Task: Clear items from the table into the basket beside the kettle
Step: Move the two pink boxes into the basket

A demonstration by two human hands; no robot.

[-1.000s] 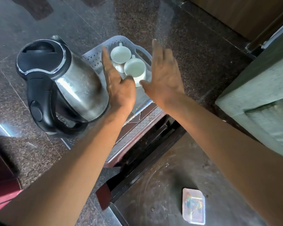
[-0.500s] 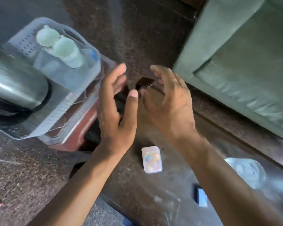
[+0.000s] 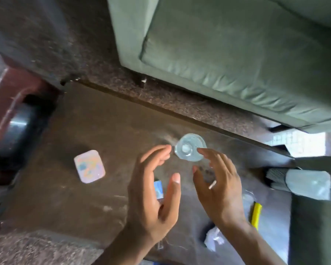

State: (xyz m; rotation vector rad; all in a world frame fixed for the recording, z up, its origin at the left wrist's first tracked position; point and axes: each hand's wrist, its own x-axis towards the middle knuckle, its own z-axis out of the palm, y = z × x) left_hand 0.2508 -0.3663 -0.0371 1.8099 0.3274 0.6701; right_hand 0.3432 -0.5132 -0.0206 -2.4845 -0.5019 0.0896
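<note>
**Back at the table for more**

Both our hands have swung off the basket, now out of view. Left grip (image 3: 153, 190) and right grip (image 3: 218, 186) hang open, empty, glass cup (image 3: 190, 147) just past the fingertips. Pink box (image 3: 89, 166), other bits remain.

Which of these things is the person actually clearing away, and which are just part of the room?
To be cleared, on the table:
clear cup, between left hand and right hand
pastel box
blue packet
yellow item
crumpled paper

Just there:
green sofa
speckled floor
</note>
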